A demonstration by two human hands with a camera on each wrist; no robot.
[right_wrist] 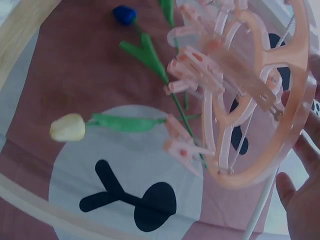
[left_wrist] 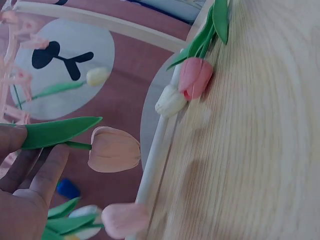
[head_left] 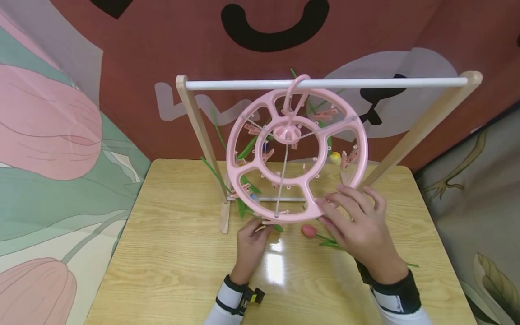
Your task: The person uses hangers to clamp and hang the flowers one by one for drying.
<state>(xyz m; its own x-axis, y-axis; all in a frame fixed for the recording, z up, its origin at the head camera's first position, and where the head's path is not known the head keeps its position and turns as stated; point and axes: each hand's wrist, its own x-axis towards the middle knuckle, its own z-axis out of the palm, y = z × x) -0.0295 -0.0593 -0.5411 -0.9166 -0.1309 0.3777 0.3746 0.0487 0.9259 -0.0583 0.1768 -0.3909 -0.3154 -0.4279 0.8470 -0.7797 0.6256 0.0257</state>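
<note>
A pink round clip hanger (head_left: 322, 180) hangs by its hook from a white rod (head_left: 365, 83), with small clothespins around its rings. My left hand (head_left: 253, 246) is below the near rim, beside a pink clothespin (head_left: 276, 222). It pinches a peach tulip (left_wrist: 114, 150) by the stem and leaf, the bloom pointing away from the fingers. At the near right of the rim, my right hand (head_left: 363, 221) holds the hanger, fingers over it and thumb lower. A pale yellow tulip (right_wrist: 67, 127) and a blue tulip (right_wrist: 124, 15) hang from the hanger, blooms down.
Wooden posts (head_left: 422, 128) carry the rod above a wood-grain table (head_left: 174, 271). On the table lie a red-pink tulip (left_wrist: 195, 77) and a white tulip (left_wrist: 171, 101), near the stand's low crossbar (left_wrist: 155, 150). A printed cloth (head_left: 162, 45) hangs behind.
</note>
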